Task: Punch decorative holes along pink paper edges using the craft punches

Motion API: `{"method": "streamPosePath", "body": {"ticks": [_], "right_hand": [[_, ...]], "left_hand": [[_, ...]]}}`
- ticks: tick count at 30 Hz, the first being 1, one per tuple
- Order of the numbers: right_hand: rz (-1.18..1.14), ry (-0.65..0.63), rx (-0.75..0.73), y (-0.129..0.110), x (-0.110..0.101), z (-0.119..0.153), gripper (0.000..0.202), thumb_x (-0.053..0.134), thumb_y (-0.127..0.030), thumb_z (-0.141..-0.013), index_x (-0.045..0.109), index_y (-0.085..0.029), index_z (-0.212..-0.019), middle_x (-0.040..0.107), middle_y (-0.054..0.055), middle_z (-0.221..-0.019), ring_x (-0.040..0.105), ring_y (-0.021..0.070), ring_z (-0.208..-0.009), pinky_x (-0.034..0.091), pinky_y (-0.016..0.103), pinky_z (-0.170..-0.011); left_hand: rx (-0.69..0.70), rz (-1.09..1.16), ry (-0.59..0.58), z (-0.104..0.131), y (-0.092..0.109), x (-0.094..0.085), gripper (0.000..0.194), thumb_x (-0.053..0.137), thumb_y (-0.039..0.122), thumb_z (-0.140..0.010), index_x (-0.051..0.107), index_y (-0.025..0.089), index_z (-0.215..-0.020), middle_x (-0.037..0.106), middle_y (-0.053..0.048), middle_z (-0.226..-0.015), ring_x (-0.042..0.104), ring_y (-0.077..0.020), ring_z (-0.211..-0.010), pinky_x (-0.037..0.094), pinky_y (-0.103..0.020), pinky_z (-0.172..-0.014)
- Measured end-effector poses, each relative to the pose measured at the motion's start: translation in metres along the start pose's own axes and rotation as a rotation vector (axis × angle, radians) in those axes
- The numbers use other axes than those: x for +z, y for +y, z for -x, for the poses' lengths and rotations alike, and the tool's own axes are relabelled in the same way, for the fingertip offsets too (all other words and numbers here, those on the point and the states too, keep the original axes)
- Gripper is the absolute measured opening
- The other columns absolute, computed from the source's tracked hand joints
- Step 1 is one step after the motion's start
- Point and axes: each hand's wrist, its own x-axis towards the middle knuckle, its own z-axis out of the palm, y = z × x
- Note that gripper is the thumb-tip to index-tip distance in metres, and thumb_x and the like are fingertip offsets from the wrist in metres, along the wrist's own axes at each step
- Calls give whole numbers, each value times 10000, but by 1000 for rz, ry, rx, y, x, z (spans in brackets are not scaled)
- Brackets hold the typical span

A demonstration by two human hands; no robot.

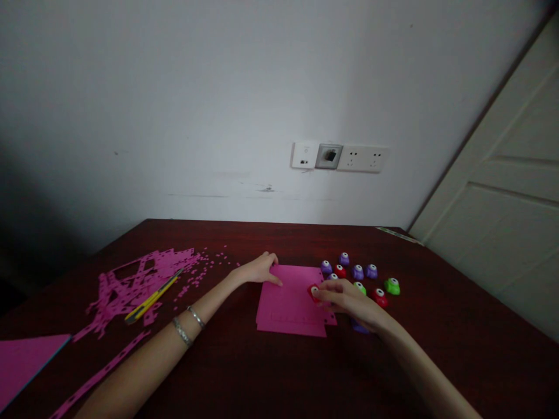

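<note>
A sheet of pink paper [290, 299] lies on the table in front of me, with the edges of another pink sheet showing under it. My left hand [261, 270] rests on its upper left corner, thumb and fingers apart, thumb on the paper. My right hand [347, 299] is closed around a small red paper punch [313, 292] with a white round button, at the sheet's right side. Just beyond and beside this hand stand several more punches: purple ones [358, 272], red ones [379, 298] and green ones [392, 286]. My fingers and wrist partly hide some of them.
On the left lies a heap of punched pink scraps [126, 285] with tiny cut-out bits beside it. A yellow utility knife [151, 301] rests on the heap. More pink paper [30, 361] is at the lower left. The table [271, 233] meets a wall with sockets [361, 158].
</note>
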Motion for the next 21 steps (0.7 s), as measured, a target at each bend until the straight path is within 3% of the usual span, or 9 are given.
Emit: {"method": "streamPosePath", "body": {"ticks": [9, 14, 21], "right_hand": [[31, 2, -15, 3, -1, -2, 341, 663, -499, -674, 648, -162, -723, 598, 8, -659, 487, 113, -575, 362, 220, -516], [82, -24, -52, 7, -2, -3, 347, 633, -511, -707, 642, -164, -730, 562, -10, -626, 432, 92, -525, 324, 214, -491], [143, -15, -93, 6, -2, -3, 360, 625, -525, -705, 647, -165, -699, 572, -6, -603, 438, 101, -512, 308, 221, -473]], "left_hand": [[13, 59, 72, -2, 0, -3, 345, 649, 396, -650, 561, 147, -871, 530, -37, -823, 507, -160, -734, 394, -259, -639], [10, 205, 97, -4, 0, -2, 216, 623, 289, -670, 555, 143, -814, 576, -25, -765, 529, -133, -674, 402, -238, -591], [11, 437, 96, -6, 11, -4, 232, 577, 198, -684, 602, 114, -898, 627, -29, -719, 550, -114, -627, 405, -225, -571]]}}
